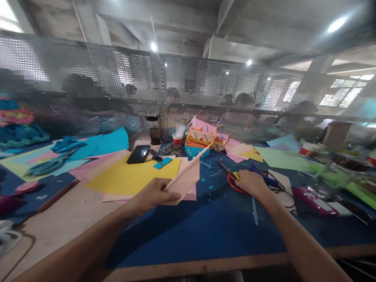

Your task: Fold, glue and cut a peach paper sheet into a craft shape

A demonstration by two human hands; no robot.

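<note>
My left hand (160, 191) pinches a folded sheet of pale peach paper (186, 178) between thumb and fingers, held tilted above the blue table mat. To the right, my right hand (251, 182) is down at the table with its fingers closed at the red and yellow handles of a pair of scissors (235, 184). The scissor blades point away to the upper left. Just beyond that hand lies a dark blue tool with a black cord (268, 179), its kind unclear.
Yellow and pink sheets (132, 174) lie at left, with a phone (138, 154) and keys on them. Decorated paper boxes (199, 137), a jar (153, 131) and a red cup (178, 138) stand at the back. Green-handled scissors (53, 164) lie far left. A perforated screen (188, 82) rises behind.
</note>
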